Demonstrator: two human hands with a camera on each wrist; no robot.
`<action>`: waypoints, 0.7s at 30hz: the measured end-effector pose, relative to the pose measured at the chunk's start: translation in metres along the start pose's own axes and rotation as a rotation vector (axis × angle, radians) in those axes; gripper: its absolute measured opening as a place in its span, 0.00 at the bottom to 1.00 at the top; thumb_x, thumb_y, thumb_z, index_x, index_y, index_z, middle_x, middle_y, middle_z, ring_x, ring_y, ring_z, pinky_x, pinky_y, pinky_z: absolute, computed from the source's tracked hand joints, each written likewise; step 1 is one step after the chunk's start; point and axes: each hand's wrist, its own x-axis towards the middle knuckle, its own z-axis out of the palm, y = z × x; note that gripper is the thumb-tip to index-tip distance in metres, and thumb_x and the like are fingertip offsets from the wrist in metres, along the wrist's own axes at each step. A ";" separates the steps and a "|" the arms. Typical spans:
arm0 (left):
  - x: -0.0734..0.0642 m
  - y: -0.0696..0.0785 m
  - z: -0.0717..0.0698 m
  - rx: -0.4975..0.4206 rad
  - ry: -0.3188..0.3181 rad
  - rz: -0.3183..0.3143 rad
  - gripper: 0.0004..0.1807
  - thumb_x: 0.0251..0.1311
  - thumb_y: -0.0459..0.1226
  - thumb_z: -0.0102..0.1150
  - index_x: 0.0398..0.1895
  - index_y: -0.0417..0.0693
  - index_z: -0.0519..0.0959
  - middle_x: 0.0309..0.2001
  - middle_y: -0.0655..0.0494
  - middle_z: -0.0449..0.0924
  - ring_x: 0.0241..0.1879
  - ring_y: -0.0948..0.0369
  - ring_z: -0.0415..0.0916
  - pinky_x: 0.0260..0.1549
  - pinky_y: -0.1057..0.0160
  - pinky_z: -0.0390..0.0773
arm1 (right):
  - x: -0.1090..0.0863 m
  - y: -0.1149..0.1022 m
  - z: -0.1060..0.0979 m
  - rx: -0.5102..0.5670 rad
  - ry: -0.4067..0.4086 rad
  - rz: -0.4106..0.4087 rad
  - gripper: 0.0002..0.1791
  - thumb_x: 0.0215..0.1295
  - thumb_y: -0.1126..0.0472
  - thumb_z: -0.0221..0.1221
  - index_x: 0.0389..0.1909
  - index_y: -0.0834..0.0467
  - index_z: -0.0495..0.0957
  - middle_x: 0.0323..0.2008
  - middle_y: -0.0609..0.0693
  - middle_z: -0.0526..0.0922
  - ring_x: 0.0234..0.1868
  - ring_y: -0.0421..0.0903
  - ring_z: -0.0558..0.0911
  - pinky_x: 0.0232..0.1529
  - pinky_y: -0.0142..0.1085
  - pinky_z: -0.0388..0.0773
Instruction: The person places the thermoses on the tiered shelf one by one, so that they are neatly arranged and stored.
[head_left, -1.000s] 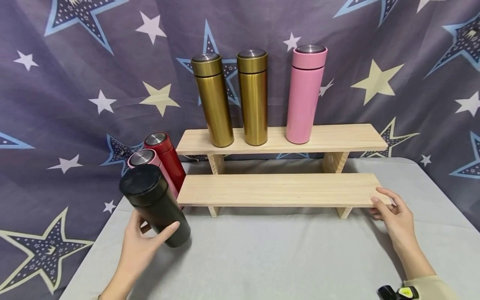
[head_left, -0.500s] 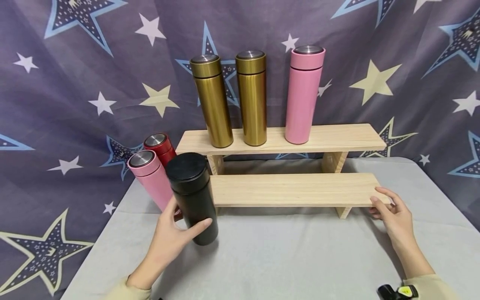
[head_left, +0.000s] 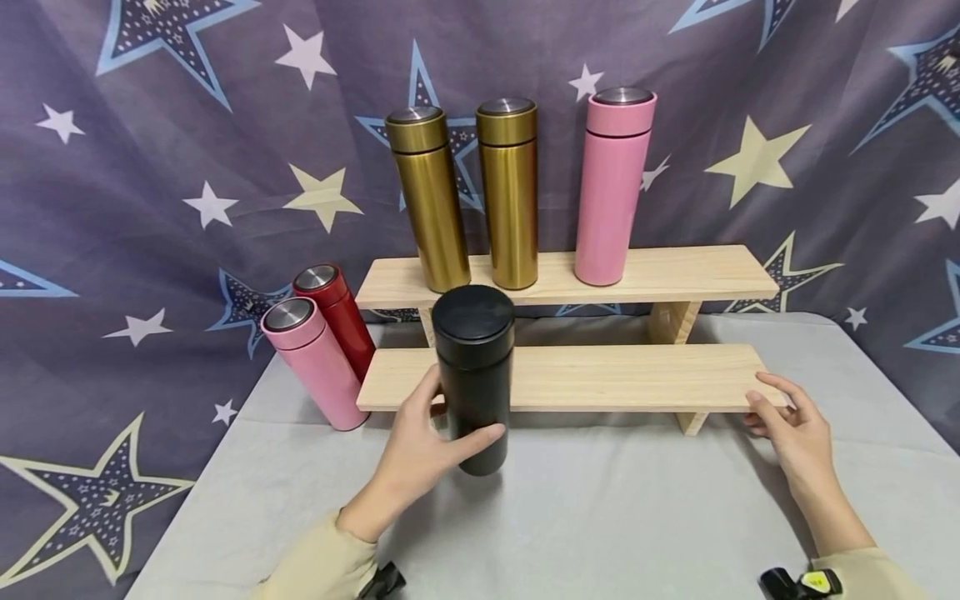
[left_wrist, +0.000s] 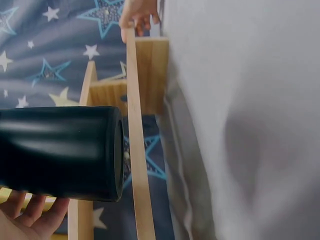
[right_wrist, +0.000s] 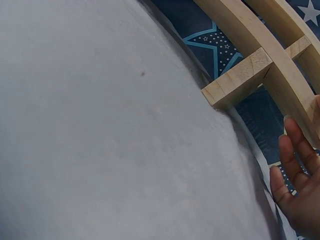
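Upright in my left hand (head_left: 420, 450) is a black thermos flask (head_left: 476, 379), gripped near its lower half. It stands in front of the lower board of a two-tier wooden shelf (head_left: 622, 379) and overlaps that board in the head view. The left wrist view shows the flask's base (left_wrist: 118, 154) close beside the board's edge, with fingertips (left_wrist: 52, 215) around its side. At the right end of the lower board, my right hand (head_left: 797, 442) pinches the corner between thumb and fingers. Its fingers (right_wrist: 287, 150) show under the board in the right wrist view.
Two gold flasks (head_left: 435, 208) and a pink flask (head_left: 613, 200) stand on the upper board (head_left: 690, 271). Left of the shelf, another pink flask (head_left: 318, 367) and a red flask (head_left: 347, 325) stand on the grey-clothed table (head_left: 600, 517). A star-patterned curtain (head_left: 247, 100) hangs behind.
My left hand has carried the black flask rightward, from in front of the pink and red flasks to in front of the lower board. My right hand has stayed at the board's end.
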 end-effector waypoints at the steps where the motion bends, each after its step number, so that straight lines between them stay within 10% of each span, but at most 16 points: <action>1: 0.002 0.001 0.003 -0.008 -0.007 0.006 0.37 0.47 0.46 0.79 0.62 0.68 0.71 0.55 0.67 0.76 0.52 0.62 0.74 0.46 0.49 0.76 | 0.000 0.000 0.000 -0.001 0.000 -0.002 0.16 0.66 0.64 0.64 0.50 0.43 0.81 0.20 0.41 0.84 0.22 0.33 0.82 0.25 0.23 0.77; 21: 0.036 0.020 0.068 -0.113 -0.060 0.084 0.37 0.47 0.46 0.78 0.62 0.65 0.72 0.52 0.68 0.77 0.49 0.66 0.75 0.47 0.56 0.76 | 0.002 0.002 -0.001 -0.030 0.001 0.002 0.16 0.67 0.64 0.63 0.50 0.43 0.80 0.21 0.41 0.84 0.22 0.33 0.82 0.26 0.23 0.77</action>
